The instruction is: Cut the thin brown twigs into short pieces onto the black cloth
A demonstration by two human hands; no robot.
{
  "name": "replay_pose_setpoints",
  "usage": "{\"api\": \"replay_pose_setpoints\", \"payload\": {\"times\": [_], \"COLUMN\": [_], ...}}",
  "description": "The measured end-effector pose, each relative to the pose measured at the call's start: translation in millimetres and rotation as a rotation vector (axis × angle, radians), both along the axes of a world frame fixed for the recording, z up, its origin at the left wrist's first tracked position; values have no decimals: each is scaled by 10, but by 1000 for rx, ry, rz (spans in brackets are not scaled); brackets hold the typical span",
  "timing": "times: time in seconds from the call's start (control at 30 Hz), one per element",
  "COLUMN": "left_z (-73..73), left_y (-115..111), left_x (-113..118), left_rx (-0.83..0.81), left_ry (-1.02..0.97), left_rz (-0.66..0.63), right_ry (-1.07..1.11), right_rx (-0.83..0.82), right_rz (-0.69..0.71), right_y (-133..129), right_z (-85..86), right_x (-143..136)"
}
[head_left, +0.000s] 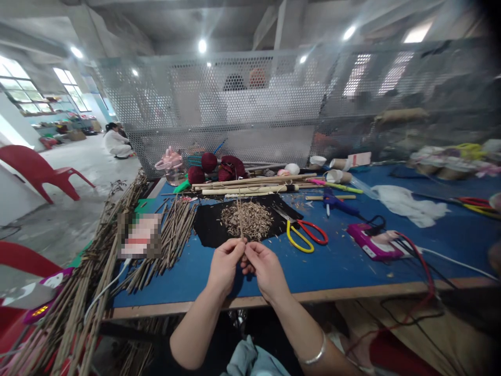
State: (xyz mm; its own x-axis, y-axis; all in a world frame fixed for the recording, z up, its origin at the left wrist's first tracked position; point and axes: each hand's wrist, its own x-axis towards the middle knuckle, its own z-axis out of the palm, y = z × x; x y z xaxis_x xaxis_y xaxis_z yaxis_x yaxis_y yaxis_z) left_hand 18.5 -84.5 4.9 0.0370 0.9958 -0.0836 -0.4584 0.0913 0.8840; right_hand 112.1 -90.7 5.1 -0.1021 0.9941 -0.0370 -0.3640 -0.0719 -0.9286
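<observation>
Both hands meet above the front of the blue table. My left hand pinches the lower end of a thin twig, which points away from me. My right hand touches the left one, its thumb and fingers closed at the same end of the twig. Behind the twig, a heap of small cut pieces lies on a black cloth. Scissors with one yellow and one red handle rest partly on the cloth's right side. A pile of cut sticks lies to the left.
Long bundled stalks lean along the table's left side. A blue glue gun and purple power strip with cables are at right. Dark red yarn balls sit before a perforated metal screen. A person crouches far left.
</observation>
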Motion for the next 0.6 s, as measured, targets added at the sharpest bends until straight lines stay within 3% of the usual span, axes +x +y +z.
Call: {"api": "replay_pose_setpoints", "payload": {"times": [0.13, 0.33, 0.53, 0.6], "left_z": [-10, 52, 87, 56], "left_y": [-11, -27, -31, -32], "left_x": [15, 41, -17, -47], "left_rx": [-43, -64, 59, 50], "left_ry": [-20, 74, 320, 358], "left_rz": [-59, 44, 290, 320], "right_ry": [31, -133, -675, -760], "right_rx": [-40, -22, 427, 515], "right_rz": [30, 105, -123, -134], "right_y": [-33, -41, -90, -99], "right_z": [-46, -104, -146, -147], "right_x": [-45, -55, -34, -35]}}
